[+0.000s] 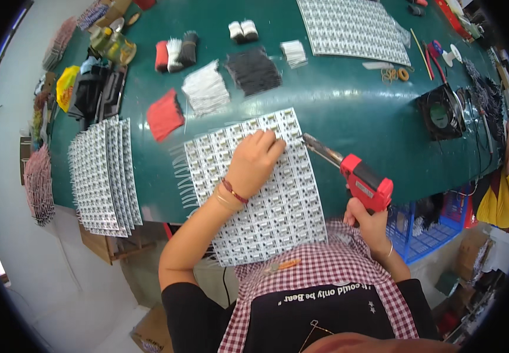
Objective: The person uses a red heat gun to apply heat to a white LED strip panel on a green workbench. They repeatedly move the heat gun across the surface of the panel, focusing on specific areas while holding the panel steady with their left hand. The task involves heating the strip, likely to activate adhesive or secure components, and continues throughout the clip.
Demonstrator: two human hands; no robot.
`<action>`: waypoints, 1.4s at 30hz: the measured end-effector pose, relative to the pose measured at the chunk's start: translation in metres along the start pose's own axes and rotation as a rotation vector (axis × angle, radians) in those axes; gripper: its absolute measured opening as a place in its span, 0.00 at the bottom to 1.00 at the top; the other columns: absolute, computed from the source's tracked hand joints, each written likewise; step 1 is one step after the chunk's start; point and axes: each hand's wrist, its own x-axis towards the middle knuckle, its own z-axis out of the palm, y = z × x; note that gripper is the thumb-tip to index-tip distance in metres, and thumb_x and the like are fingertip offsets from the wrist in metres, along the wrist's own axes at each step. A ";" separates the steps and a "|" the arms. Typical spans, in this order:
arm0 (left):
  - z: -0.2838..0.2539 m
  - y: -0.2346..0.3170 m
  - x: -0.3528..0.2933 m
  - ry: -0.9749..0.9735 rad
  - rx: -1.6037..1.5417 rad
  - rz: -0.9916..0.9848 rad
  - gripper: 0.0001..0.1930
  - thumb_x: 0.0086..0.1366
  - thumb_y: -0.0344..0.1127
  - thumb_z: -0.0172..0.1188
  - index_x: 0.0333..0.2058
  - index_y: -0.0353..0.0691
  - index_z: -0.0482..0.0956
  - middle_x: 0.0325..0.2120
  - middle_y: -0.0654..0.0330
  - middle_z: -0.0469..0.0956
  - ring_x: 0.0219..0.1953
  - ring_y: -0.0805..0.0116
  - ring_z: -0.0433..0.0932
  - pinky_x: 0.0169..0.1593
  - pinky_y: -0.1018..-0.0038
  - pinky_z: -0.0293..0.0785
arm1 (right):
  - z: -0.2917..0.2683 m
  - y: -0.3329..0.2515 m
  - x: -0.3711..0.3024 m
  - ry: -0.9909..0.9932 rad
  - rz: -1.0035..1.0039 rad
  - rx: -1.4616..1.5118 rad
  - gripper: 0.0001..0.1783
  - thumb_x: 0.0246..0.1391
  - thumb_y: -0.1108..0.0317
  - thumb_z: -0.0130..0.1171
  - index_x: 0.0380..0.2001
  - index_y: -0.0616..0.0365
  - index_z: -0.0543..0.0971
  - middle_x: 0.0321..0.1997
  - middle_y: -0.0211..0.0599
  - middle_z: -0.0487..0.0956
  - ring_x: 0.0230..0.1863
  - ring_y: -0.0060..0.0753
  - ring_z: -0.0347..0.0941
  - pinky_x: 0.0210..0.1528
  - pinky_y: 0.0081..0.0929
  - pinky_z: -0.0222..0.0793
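Note:
A white circuit-board panel (254,217) with rows of small components lies in front of me, its near edge against my checked apron. Thin pale wires stick out along its left and upper edges. My left hand (257,156) rests over the upper part of this panel, fingers curled and pressed together; whatever they pinch is hidden. In my right hand (369,223) is a red and black soldering gun (365,182), held by its handle. Its metal tip points up and left, close to the panel's upper right edge, near my left fingertips.
Red wires (165,115), white wires (206,88) and black wires (253,70) lie beyond the panel. Stacked board panels (98,176) stand at the left, another large panel (354,29) lies at the back. A black fan (441,113) sits at the right, above a blue crate (425,235).

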 end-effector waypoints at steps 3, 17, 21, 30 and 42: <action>0.004 -0.003 0.004 0.011 -0.001 0.021 0.10 0.50 0.23 0.59 0.34 0.39 0.79 0.27 0.60 0.70 0.31 0.62 0.73 0.34 0.69 0.71 | -0.001 0.003 -0.002 -0.007 -0.008 -0.029 0.07 0.59 0.73 0.60 0.39 0.64 0.75 0.20 0.29 0.75 0.19 0.18 0.70 0.23 0.19 0.68; 0.003 -0.002 0.006 0.037 -0.010 0.038 0.12 0.49 0.21 0.59 0.34 0.37 0.79 0.27 0.60 0.70 0.30 0.64 0.72 0.33 0.70 0.72 | 0.003 0.014 -0.002 -0.013 0.029 -0.071 0.08 0.56 0.75 0.64 0.37 0.61 0.76 0.22 0.26 0.76 0.20 0.15 0.70 0.21 0.17 0.66; 0.003 -0.002 0.006 0.030 0.005 0.045 0.12 0.48 0.22 0.59 0.34 0.37 0.79 0.27 0.60 0.70 0.30 0.64 0.72 0.33 0.71 0.72 | 0.002 0.014 -0.002 -0.016 -0.022 -0.109 0.09 0.58 0.75 0.61 0.42 0.64 0.74 0.21 0.28 0.75 0.19 0.17 0.70 0.22 0.18 0.67; 0.000 -0.002 0.006 -0.006 0.071 0.063 0.11 0.49 0.23 0.59 0.34 0.38 0.79 0.27 0.61 0.70 0.31 0.65 0.72 0.35 0.71 0.69 | 0.000 -0.004 0.002 0.002 -0.069 -0.025 0.06 0.59 0.71 0.62 0.35 0.61 0.76 0.21 0.29 0.75 0.21 0.19 0.71 0.26 0.22 0.71; -0.006 0.001 0.012 0.038 0.169 0.076 0.07 0.50 0.27 0.59 0.31 0.37 0.77 0.25 0.61 0.68 0.31 0.66 0.70 0.36 0.72 0.66 | 0.000 -0.009 0.011 -0.007 -0.016 -0.017 0.07 0.57 0.72 0.64 0.37 0.61 0.77 0.21 0.27 0.75 0.20 0.17 0.70 0.23 0.19 0.68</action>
